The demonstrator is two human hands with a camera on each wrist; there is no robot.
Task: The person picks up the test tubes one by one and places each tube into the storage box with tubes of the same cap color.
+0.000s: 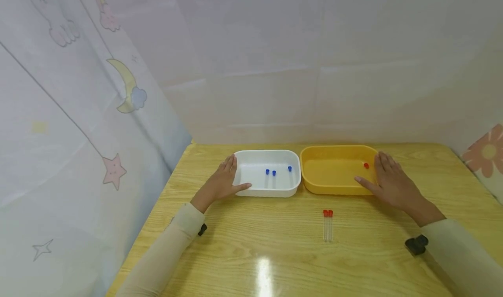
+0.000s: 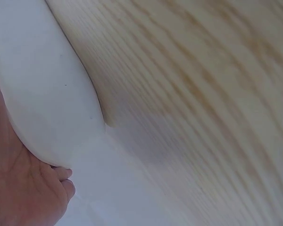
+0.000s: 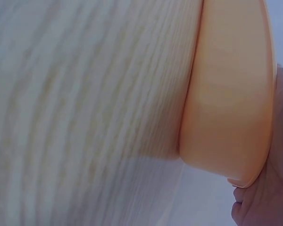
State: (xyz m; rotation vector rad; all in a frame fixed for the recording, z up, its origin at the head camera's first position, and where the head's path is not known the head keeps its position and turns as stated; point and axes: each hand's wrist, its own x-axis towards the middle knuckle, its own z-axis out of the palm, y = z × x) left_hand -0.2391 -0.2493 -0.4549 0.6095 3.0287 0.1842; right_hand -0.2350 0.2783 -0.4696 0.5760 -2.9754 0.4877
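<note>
My left hand [image 1: 222, 181] rests against the left end of a white tray [image 1: 267, 193], fingers straight along its side and thumb over the near rim. Three blue-capped clear tubes [image 1: 273, 173] lie inside that tray. At the right end of a yellow tray [image 1: 334, 190], my right hand [image 1: 394, 185] touches the rim, fingers extended and thumb spread over the near corner. One red-capped tube [image 1: 366, 165] is in the yellow tray, close to this hand. In the wrist views, the left palm [image 2: 28, 193] and right palm [image 3: 271, 193] lie against the outer tray edges.
Two red-capped clear tubes [image 1: 328, 225] lie side by side on the wooden table [image 1: 243, 244], in front of the yellow tray. Both trays stand side by side near the table's back edge. A pale cloth [image 1: 251, 70] hangs behind, and a patterned one [image 1: 78, 157] at left.
</note>
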